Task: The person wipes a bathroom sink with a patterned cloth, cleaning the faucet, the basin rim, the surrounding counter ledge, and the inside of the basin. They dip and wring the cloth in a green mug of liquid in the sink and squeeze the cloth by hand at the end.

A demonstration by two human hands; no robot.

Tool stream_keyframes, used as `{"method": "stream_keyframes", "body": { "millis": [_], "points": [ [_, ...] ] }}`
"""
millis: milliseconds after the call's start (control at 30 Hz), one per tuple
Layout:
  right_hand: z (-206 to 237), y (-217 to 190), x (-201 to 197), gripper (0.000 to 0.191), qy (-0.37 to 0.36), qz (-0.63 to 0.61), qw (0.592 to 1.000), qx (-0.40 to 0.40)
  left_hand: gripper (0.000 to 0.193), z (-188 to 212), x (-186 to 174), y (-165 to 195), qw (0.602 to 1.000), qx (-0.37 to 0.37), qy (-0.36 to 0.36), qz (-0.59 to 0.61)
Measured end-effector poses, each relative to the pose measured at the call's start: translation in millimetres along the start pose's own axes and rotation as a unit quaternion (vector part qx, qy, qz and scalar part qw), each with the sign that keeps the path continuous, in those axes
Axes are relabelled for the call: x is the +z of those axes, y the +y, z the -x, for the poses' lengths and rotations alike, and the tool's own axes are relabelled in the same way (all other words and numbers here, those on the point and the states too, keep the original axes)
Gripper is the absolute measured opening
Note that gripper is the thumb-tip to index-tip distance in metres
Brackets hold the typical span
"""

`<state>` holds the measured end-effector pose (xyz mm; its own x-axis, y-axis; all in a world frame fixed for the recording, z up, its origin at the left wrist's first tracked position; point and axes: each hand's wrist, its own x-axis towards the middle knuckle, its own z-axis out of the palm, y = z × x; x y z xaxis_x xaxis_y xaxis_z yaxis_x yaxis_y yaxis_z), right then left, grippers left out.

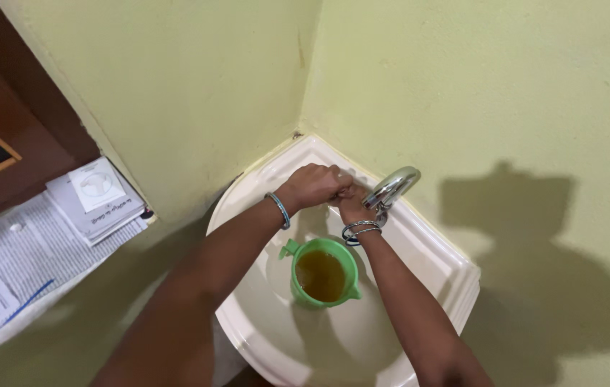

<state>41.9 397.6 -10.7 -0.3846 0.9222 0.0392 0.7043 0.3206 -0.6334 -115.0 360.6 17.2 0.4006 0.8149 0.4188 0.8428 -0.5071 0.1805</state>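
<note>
Forearms: both are seen entering from the bottom edge at 6 o'clock and converging toward the tap at the back of the basin.
Left hand: it is curled with fingers drawn together and laid over the right hand, just at 9 o'clock of the tap; a thin blue bangle is worn at the wrist.
Right hand: it is mostly covered by the left hand, so whether its fingers are closed cannot be told; it seems to be pressed against the left one. Several silver bangles are worn at its wrist.
Tap: a chrome spout is mounted at the basin's back rim, at 3 o'clock of the joined hands.
Jug: a green plastic jug is stood in the basin at 6 o'clock of the hands, apart from them, and is filled with brownish-yellow liquid; its handle is turned to 10 o'clock.
Basin: a white corner sink is fitted between two pale yellow-green walls.
Papers: a stack of printed sheets and booklets is laid on a ledge at 9 o'clock, well apart from the sink.
</note>
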Motion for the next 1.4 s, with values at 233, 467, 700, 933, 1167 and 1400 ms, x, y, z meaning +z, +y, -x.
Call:
{"method": "stream_keyframes", "body": {
  "millis": [233, 467, 700, 933, 1167, 1400],
  "points": [
    [-9, 16, 20, 0.017, 0.005, -0.121, 0.99, 0.071, 0.028, 7, 3, -1, 0.995, 0.069, 0.063, -0.024],
    [76, 8, 28, 0.07, 0.008, -0.051, 0.998, 0.039, 0.035, 87, 35, 31, 0.989, -0.067, -0.004, 0.133],
    [184, 3, 9, 0.069, 0.057, 0.071, 0.973, -0.212, 0.033, 148, 42, 75, 0.66, -0.421, -0.17, 0.599],
    [220, 55, 15, 0.037, 0.081, 0.121, 0.919, -0.366, 0.023, 151, 36, 145, 0.575, -0.389, -0.316, 0.647],
    [227, 89, -7, 0.022, -0.017, 0.243, 0.885, -0.397, 0.038, 140, 59, 176, 0.655, -0.352, -0.385, 0.547],
    [190, 56, -64, 0.025, 0.008, 0.329, 0.881, -0.339, 0.038, 79, 38, 169, 0.881, -0.199, -0.213, 0.373]
  ]
}}
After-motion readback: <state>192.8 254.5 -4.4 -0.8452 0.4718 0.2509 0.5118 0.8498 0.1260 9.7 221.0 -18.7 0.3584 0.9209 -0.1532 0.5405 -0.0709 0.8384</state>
